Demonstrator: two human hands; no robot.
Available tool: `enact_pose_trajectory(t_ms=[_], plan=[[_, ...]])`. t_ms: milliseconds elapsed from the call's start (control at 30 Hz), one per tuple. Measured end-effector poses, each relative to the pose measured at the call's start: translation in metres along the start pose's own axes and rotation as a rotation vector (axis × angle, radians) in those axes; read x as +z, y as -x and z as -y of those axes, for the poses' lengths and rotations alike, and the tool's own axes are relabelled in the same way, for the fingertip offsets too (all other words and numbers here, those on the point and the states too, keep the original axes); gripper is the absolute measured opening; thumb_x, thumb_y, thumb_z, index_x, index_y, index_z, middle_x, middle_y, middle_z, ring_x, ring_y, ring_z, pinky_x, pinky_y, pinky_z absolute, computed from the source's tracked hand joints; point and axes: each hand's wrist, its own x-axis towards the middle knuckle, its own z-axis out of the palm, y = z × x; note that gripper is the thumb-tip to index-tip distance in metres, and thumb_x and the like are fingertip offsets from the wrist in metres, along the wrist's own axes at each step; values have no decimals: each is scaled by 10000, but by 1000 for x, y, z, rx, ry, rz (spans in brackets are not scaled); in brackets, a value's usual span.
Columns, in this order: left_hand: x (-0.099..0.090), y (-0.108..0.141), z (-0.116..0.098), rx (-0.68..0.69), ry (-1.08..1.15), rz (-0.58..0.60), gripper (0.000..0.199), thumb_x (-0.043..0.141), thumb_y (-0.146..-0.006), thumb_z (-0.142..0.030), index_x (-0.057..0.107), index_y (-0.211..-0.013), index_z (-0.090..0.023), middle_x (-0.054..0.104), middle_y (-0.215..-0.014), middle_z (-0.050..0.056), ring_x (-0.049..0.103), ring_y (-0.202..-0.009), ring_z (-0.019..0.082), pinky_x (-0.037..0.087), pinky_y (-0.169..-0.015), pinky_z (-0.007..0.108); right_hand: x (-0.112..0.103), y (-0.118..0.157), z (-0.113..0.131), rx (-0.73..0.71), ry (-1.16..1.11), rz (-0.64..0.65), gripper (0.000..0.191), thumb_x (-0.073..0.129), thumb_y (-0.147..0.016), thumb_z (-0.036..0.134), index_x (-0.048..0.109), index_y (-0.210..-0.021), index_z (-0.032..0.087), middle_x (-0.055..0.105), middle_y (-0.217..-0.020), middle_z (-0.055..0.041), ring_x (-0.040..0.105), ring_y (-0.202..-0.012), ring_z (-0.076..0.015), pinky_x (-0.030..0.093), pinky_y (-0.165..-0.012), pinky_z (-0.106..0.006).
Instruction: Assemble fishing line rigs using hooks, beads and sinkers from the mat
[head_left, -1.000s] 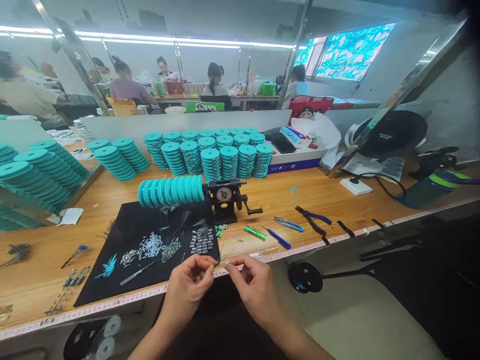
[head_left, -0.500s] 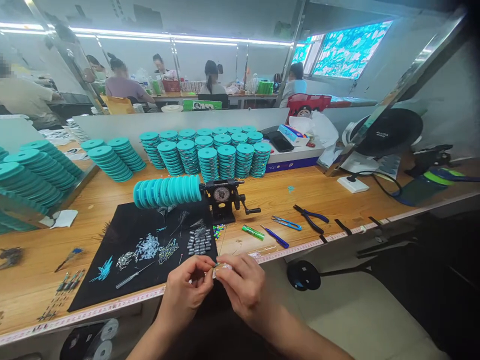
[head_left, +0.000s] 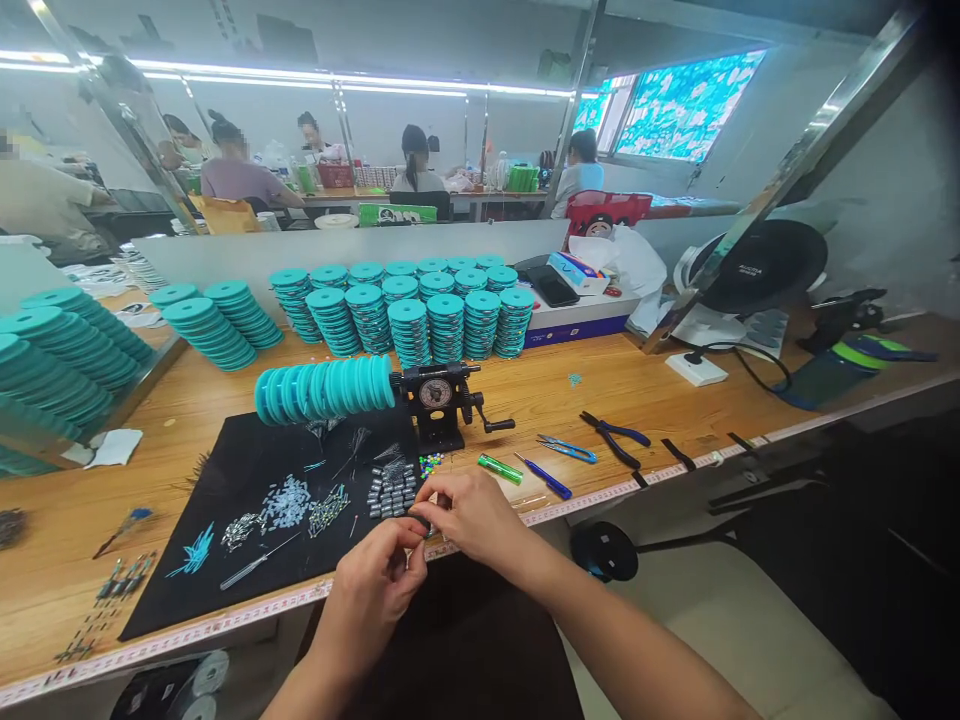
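Note:
At the table's front edge, my left hand pinches with thumb and forefinger; something small and dark shows at its fingertips, too little to name. My right hand reaches over beside it, its fingers closed together at the same spot, and what they hold is hidden. Just beyond the hands, grey cylindrical weights lie in rows on a black mat. Colourful beads are near them. Left on the mat are small metal pieces, translucent bits, turquoise strips and a thin needle-like tool.
A black hand-crank winder carries a row of teal spools. Stacked teal spools stand behind it. To the right lie a green tube, a blue-handled tool, thread snips and pliers.
My right hand has moved slightly left and forward, toward the weights, and turned palm-down. My left hand stays near the same place. The whole view has shifted a little.

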Motion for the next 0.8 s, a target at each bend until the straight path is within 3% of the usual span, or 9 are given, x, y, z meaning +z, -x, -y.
enact_pose_trajectory(t_ms=[133,233,300,400,467,567,667,800], plan=[[-1,-1,-6,-365,312,-38,139,618,-832,-244,596,-703,-197,702,-869,44,614,-641,146,473,-577,236,-12,25,12,20,-32,-226,89,602,-908,220,686,-895,193,697,-837,-36,592,-692,-162,408,-652,-265],[-2,-2,-8,-487,540,-89,193,666,-798,-304,615,-662,-177,712,-847,64,656,-755,182,511,-656,249,-11,50,14,172,-151,-359,179,570,-930,300,663,-822,190,618,-668,0,475,-506,-123,369,-527,-259],[-2,-3,-8,-493,582,-103,213,680,-790,-331,625,-663,-169,717,-849,73,667,-782,192,526,-692,263,1,62,11,326,-357,-252,195,584,-919,361,654,-856,190,556,-578,32,472,-463,-117,361,-482,-245],[-1,-1,-7,-489,608,-102,228,689,-791,-354,638,-685,-160,715,-865,80,675,-787,198,543,-698,276,25,65,5,443,-828,-19,276,653,-860,417,605,-997,182,633,-745,1,616,-596,-145,463,-549,-245],[-1,1,-7,-488,618,-99,232,692,-796,-360,647,-699,-154,711,-874,84,676,-769,194,548,-668,270,37,62,4,449,-1007,36,350,695,-815,448,575,-995,172,643,-823,-23,642,-678,-159,509,-628,-279],[-3,3,-5,-473,612,-106,218,687,-806,-348,658,-709,-155,706,-875,79,678,-791,194,550,-687,264,43,59,8,440,-901,-4,316,654,-848,470,580,-881,165,562,-654,24,554,-582,-130,470,-571,-254],[-4,4,-4,-450,592,-119,173,689,-804,-312,657,-714,-168,699,-880,64,671,-833,191,539,-737,256,40,60,12,371,-691,-76,263,610,-898,403,600,-796,161,526,-654,27,471,-595,-111,386,-555,-229],[-3,6,-2,-363,423,-97,93,644,-833,-238,648,-754,-188,686,-907,52,649,-768,167,514,-659,228,44,61,9,392,-828,-80,279,622,-885,437,569,-832,169,416,-567,81,330,-507,-80,247,-469,-212]])
